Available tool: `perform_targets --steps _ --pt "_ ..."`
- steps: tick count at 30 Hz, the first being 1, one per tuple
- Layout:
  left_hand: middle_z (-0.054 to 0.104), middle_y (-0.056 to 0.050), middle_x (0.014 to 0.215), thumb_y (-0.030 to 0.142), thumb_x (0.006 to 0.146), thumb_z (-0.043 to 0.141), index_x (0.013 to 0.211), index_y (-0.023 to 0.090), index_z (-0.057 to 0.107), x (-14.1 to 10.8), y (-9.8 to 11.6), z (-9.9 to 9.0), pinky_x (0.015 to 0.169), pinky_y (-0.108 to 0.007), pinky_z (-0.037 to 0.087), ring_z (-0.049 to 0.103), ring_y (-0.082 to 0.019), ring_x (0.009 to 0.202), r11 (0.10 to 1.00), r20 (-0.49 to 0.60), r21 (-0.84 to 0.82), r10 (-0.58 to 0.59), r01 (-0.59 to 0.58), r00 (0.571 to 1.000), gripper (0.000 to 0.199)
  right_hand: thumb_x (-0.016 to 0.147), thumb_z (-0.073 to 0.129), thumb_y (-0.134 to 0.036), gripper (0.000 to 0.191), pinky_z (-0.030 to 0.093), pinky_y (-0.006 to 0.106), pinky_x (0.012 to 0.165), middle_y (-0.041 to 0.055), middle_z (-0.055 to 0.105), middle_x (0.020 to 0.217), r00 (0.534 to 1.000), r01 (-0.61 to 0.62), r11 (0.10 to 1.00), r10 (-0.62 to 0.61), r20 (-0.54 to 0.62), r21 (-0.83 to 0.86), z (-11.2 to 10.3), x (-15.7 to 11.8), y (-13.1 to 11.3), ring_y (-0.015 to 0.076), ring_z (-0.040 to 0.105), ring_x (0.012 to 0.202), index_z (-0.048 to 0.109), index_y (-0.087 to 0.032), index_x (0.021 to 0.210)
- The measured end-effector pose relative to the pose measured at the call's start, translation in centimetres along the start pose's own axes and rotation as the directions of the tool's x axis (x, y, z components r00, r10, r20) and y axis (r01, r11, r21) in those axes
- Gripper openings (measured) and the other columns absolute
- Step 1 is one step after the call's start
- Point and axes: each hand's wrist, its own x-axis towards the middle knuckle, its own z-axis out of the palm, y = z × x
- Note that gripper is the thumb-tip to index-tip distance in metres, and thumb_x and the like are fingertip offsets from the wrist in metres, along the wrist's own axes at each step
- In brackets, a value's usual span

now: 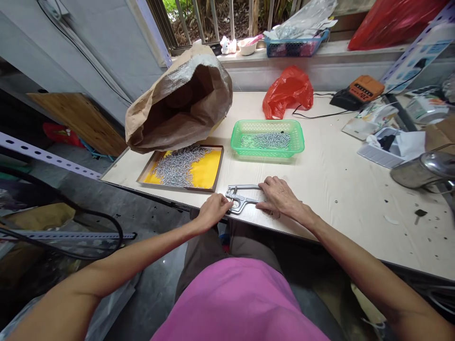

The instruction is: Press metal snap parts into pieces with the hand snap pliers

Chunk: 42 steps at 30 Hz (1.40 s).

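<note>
Near the table (337,180) edge, just below the tray (209,177), my left hand (212,211) pinches the pliers' (239,198) head while my right hand (279,196) lies spread on the handles. If I squeeze carelessly, I think the jaws could nip my left fingertips.

A pale wooden surface (348,161) stands under a barred window (220,19) letting in daylight. Left of the surface, a grey wall (88,42) meets a dark concrete floor (149,227).
</note>
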Motion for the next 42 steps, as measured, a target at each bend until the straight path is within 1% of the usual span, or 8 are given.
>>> perform_targets --steps 2,5,12,16,21,29,35,42 --pt "0.062 -0.006 0.098 0.04 0.087 0.059 0.102 0.017 0.062 -0.2 0.9 0.5 0.075 -0.031 0.046 0.058 -0.021 0.091 0.945 -0.129 0.198 0.289 -0.261 0.949 0.028 0.077 0.068 -0.052 0.048 0.038 0.038 0.08 0.0129 0.057 0.104 1.0 0.003 1.0 -0.003 -0.006 0.005 0.2 -0.1 -0.2 0.0279 0.05 0.097 0.061 -0.014 0.107" --pt "0.057 -0.012 0.122 0.039 0.085 0.063 0.123 0.016 0.051 1.1 2.7 1.4 0.092 -0.039 0.044 0.049 -0.027 0.114 0.753 -0.055 0.354 0.609 -0.555 0.792 0.046 0.079 0.066 -0.052 0.048 0.038 0.038 0.079 0.0134 0.056 0.105 1.0 -0.004 1.0 0.004 0.004 0.005 0.2 -0.2 -0.4 0.0283 0.05 0.098 0.061 -0.014 0.107" --pt "0.056 -0.014 0.12 0.051 0.085 0.061 0.129 0.013 0.044 5.8 4.6 1.6 0.09 -0.039 0.043 0.051 -0.027 0.105 0.547 0.24 0.355 0.731 -0.758 0.639 0.06 0.07 0.077 -0.044 0.06 0.042 0.036 0.081 0.0148 0.055 0.113 0.995 -0.005 0.992 -0.008 0.102 0.124 -1.1 -0.7 0.3 0.028 0.049 0.099 0.056 -0.014 0.117" --pt "0.056 -0.013 0.108 0.049 0.087 0.058 0.118 0.011 0.052 6.1 4.9 1.4 0.085 -0.037 0.043 0.05 -0.026 0.098 0.505 0.277 0.383 0.736 -0.774 0.618 0.05 0.078 0.071 -0.041 0.045 0.041 0.035 0.083 0.0132 0.058 0.105 0.995 -0.004 0.992 -0.008 0.099 0.13 -1.5 -0.9 0.5 0.0252 0.052 0.094 0.061 -0.013 0.112" --pt "0.057 -0.01 0.098 0.035 0.095 0.049 0.098 0.012 0.058 6.1 5.3 2.6 0.08 -0.034 0.043 0.05 -0.023 0.094 0.577 0.221 0.404 0.691 -0.71 0.688 0.025 0.092 0.055 -0.029 0.018 0.04 0.03 0.078 0.0093 0.062 0.092 0.996 0.015 0.994 -0.024 0.085 0.104 -1.2 -0.2 0.5 0.0207 0.055 0.087 0.067 -0.015 0.096" --pt "0.059 -0.01 0.105 0.029 0.095 0.05 0.103 0.014 0.058 5.7 4.7 3.4 0.089 -0.038 0.046 0.052 -0.023 0.104 0.653 0.097 0.34 0.692 -0.677 0.715 0.019 0.091 0.055 -0.034 0.026 0.04 0.031 0.08 0.0108 0.061 0.096 0.999 0.036 0.994 -0.036 -0.006 0.099 -0.7 -0.4 1.1 0.0225 0.055 0.09 0.064 -0.014 0.106" --pt "0.048 -0.015 0.135 0.014 0.096 0.039 0.11 0.014 0.056 1.4 3.9 6.9 0.104 -0.044 0.041 0.044 -0.026 0.127 0.612 -0.125 0.391 0.776 -0.688 0.618 0.022 0.092 0.05 -0.046 0.04 0.04 0.034 0.084 0.0128 0.062 0.104 0.987 0.16 0.968 -0.157 -0.027 0.193 0.0 -0.1 3.8 0.0234 0.055 0.093 0.062 -0.015 0.114" --pt "0.06 -0.008 0.096 0.011 0.096 0.036 0.108 0.015 0.057 -0.3 4.5 7.7 0.098 -0.041 0.043 0.056 -0.02 0.095 0.628 -0.092 0.363 0.759 -0.688 0.644 0.025 0.094 0.044 -0.025 0.027 0.038 0.034 0.079 0.0102 0.064 0.091 0.995 0.005 0.991 0.009 -0.099 0.137 -0.1 2.8 4.3 0.0229 0.053 0.088 0.069 -0.015 0.095"
